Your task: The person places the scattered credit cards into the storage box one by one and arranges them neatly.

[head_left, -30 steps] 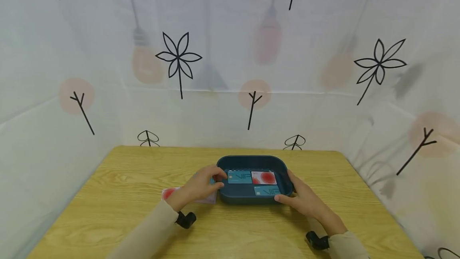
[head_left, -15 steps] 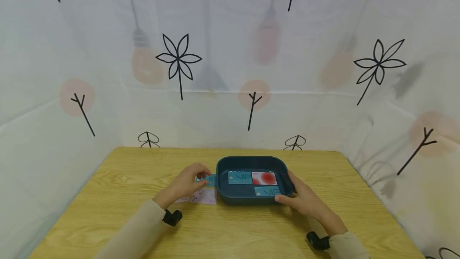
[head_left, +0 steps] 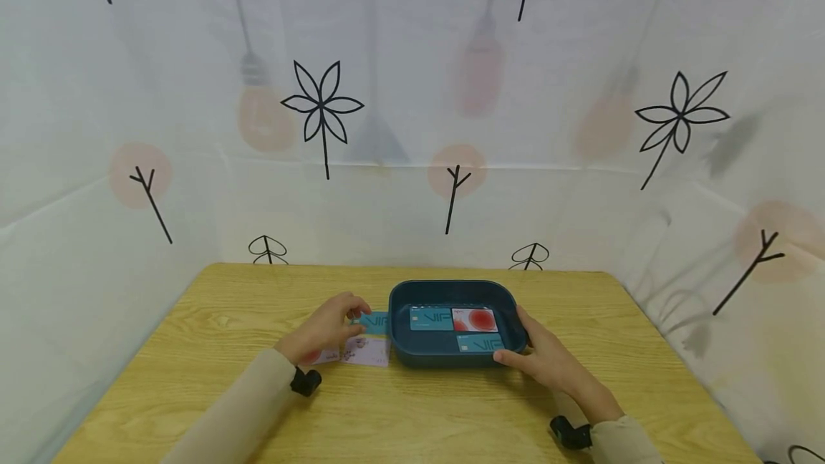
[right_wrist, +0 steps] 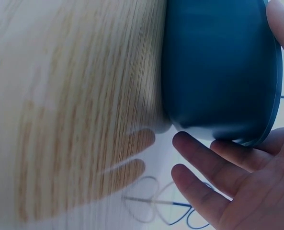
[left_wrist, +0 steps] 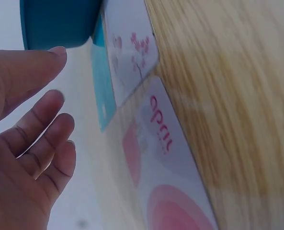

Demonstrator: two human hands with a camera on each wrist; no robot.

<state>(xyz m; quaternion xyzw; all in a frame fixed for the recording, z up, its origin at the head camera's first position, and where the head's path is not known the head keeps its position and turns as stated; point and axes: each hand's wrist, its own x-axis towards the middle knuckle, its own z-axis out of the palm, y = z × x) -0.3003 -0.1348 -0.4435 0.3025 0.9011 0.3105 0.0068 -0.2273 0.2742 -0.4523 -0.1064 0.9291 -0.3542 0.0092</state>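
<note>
My left hand (head_left: 325, 328) hovers over cards on the table, left of a dark teal plastic box (head_left: 445, 361), fingers loosely bent and holding nothing. Beneath it lie a teal VIP card (head_left: 377, 322), a pale card with pink blossoms (head_left: 365, 351) and a white card with red circles (left_wrist: 170, 163) reading "april". In the head view the hand partly covers that last card. My right hand (head_left: 544, 356) grips the box's right end, thumb on the front rim, fingers along the outer wall. Inside lie two teal VIP cards, one upper left (head_left: 430, 319), and a red-circle card (head_left: 474, 320).
The wooden table (head_left: 412, 414) runs back to a white cloth backdrop (head_left: 387, 220) printed with plants and lamps. More cloth hangs at both sides. A black wrist camera (head_left: 306, 382) is strapped on the left wrist, another (head_left: 570, 433) on the right.
My left hand has drawn back leftward from the box's left rim to above the loose cards, uncovering the blossom card and part of the teal one. The right hand and box stay put.
</note>
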